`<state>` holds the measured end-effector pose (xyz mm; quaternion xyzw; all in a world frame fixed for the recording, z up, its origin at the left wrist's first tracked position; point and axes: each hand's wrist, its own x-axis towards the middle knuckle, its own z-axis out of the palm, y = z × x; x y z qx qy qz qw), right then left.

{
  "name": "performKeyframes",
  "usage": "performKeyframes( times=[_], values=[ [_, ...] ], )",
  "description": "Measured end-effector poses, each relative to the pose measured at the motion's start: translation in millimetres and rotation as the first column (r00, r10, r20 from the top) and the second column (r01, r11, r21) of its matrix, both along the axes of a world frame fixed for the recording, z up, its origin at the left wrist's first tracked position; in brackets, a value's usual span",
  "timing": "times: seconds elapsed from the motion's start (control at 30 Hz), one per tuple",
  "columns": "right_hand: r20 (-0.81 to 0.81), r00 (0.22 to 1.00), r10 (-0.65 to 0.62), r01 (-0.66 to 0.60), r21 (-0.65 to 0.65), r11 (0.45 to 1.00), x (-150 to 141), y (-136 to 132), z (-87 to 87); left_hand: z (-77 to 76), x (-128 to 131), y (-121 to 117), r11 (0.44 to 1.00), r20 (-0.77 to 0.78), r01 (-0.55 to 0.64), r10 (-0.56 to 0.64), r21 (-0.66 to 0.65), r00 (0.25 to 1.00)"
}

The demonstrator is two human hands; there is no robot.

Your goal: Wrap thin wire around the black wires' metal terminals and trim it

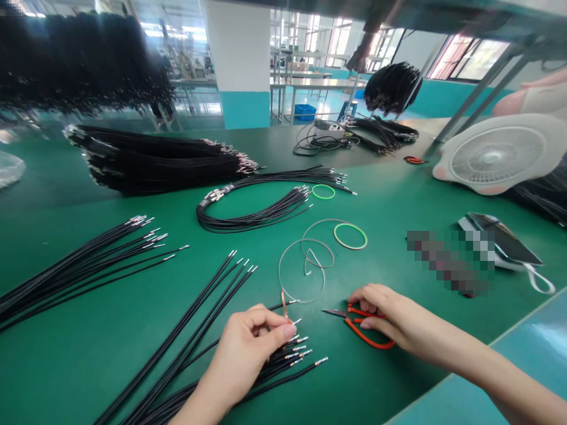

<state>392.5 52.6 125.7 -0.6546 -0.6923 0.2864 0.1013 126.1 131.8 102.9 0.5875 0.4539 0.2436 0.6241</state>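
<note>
My left hand (pixel 252 348) pinches a black cable near its silver tip, and a short copper-coloured strip (pixel 284 304) stands up at the fingertips. Under and beside that hand lie several more black cables (pixel 305 370) with metal ends. To the right, my right hand (pixel 381 310) is closed on red-handled scissors (pixel 370 339); their pointed blades face left, towards the left hand. A thin clear tube or wire (pixel 280 268) lies in loose loops just beyond both hands.
Black cables (pixel 212 289) spread over the green table at left. Farther back are a curved cable bunch (pixel 248 224), green rings (pixel 349 236) and a big cable bundle (pixel 168 159). At right stand a white fan (pixel 500 153) and a phone-like object (pixel 505 239).
</note>
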Motion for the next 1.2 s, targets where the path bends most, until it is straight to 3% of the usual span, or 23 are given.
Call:
performKeyframes(
  times=[0.27,0.47,0.63,0.83,0.97,1.2],
  values=[
    [0.056,0.997,0.049,-0.049,0.002,0.999,-1,6,4.4,-1.8,-8,10,0.994,0.012,0.032,-0.031,-0.1,0.999],
    [-0.139,0.989,0.056,-0.055,0.006,0.998,-10,14,18.7,3.3,-17,16,0.981,0.091,0.056,-0.04,-0.186,0.995],
    [-0.24,0.967,0.081,-0.074,0.041,0.996,-23,26,27.9,2.9,-16,15,0.981,0.084,0.064,-0.049,-0.185,0.995],
    [0.06,0.958,0.279,-0.285,0.195,0.938,-40,47,36.0,0.0,-12,13,0.982,0.042,0.059,-0.052,-0.177,0.998],
    [0.25,0.888,0.386,-0.43,0.157,0.889,-46,52,39.7,0.5,-7,7,0.993,0.066,0.003,0.004,-0.117,0.998],
    [0.349,0.823,0.447,-0.504,0.089,0.859,-46,55,40.1,-8.9,-5,4,0.997,0.049,0.031,-0.028,-0.068,0.998]
  ],
)
